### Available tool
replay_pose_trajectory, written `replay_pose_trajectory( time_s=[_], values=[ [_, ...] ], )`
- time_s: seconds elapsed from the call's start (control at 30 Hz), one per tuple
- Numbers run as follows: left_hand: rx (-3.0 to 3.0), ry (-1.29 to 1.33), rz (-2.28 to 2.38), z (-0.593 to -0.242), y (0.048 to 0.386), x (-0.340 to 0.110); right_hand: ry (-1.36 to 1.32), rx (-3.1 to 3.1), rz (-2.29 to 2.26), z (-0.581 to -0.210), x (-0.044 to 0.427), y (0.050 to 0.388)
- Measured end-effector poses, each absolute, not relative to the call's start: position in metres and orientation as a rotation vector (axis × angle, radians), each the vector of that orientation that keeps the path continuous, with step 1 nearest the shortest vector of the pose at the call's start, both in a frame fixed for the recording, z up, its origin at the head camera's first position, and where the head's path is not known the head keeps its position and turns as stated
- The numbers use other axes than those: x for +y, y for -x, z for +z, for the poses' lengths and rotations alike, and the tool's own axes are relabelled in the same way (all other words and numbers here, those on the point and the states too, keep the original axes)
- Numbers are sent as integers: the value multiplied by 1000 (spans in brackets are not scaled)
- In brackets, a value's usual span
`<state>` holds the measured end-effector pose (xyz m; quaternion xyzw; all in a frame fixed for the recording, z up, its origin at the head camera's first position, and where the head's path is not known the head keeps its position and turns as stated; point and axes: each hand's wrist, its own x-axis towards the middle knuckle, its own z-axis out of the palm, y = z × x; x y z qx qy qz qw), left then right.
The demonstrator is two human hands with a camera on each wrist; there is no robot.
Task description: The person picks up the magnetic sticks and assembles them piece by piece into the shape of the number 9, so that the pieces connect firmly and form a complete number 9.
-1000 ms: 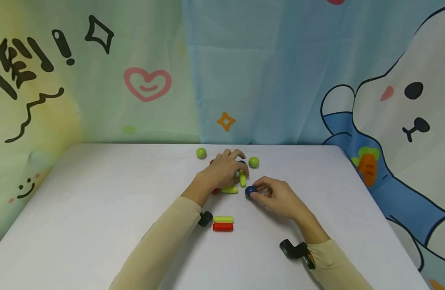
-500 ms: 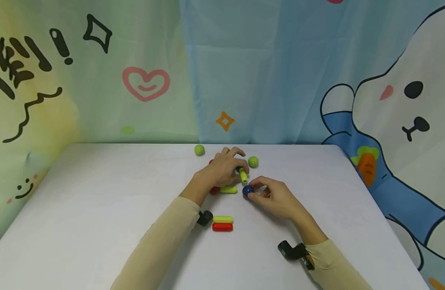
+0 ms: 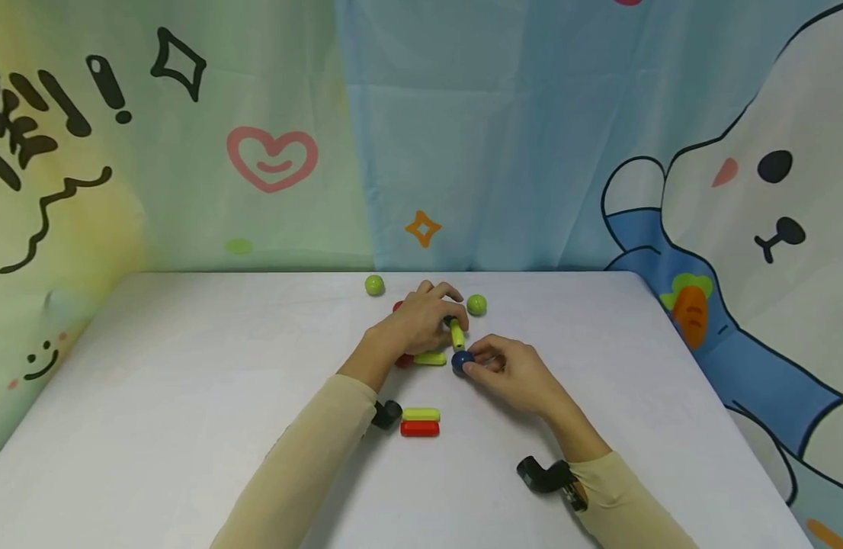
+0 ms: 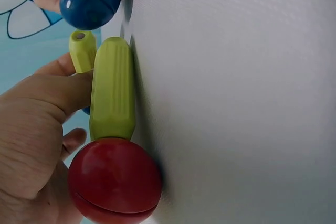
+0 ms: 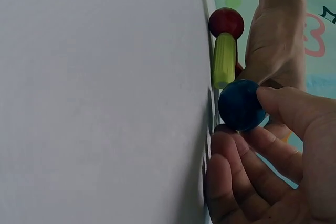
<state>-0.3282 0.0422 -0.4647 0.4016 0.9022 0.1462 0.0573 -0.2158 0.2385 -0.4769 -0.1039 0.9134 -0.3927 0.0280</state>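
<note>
In the head view my left hand (image 3: 418, 324) pinches a yellow-green ribbed stick (image 3: 457, 335) between thumb and fingers. A dark ball at the stick's far end is mostly hidden by that hand. My right hand (image 3: 514, 374) pinches a blue ball (image 3: 462, 362) with thumb and fingertips, right by the stick's near end; whether they touch I cannot tell. Beside my left hand lies a second yellow-green stick (image 4: 113, 90), joined to a red ball (image 4: 115, 179) in the left wrist view. Another red ball (image 3: 397, 306) shows partly behind the left hand.
Two green balls, a left one (image 3: 375, 285) and a right one (image 3: 476, 305), sit near the back of the white table (image 3: 222, 366). Closer in, a yellow-green stick (image 3: 421, 414) lies against a red stick (image 3: 419, 429). A printed curtain (image 3: 463, 152) hangs behind.
My right hand has carried the blue ball slightly left, up to the stick's near end. The left hand has tilted its stick a little and otherwise stays in place.
</note>
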Motion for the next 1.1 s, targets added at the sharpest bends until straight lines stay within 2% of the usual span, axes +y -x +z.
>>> replay_pose_trajectory(
  time_s=[1.1],
  values=[
    [2751, -1209, 400, -463, 325, 38, 283, 2821, -1153, -473, 232, 219]
  ],
)
